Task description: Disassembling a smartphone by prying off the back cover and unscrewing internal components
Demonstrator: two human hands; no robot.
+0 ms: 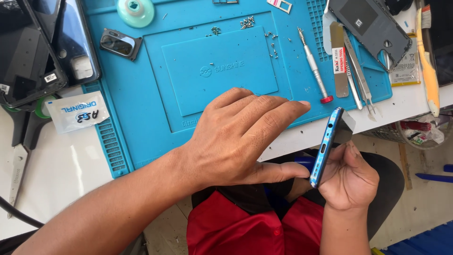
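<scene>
- Right hand (347,177), at 4 o'clock: grip closing around the blue phone (326,146), holding it on edge, port end facing the camera.
- Left hand (240,137), at centre: fingers stretching flat toward 3 o'clock, thumb touching the phone's lower edge; grip lying open, enclosing nothing.
- Phone: hovering just off the front edge of the white surface (56,174), above the lap.
- Blue work mat (141,94): covering the surface from 10 to 2 o'clock, carrying scattered screws (246,21).
- Screwdriver (314,66), flat opening tool (339,59) and tweezers (361,75): lying side by side at 1 o'clock.
- Grey back cover (365,28): resting at 1 o'clock, beyond the tools.
- Camera frame piece (120,44): lying at 11 o'clock.
</scene>
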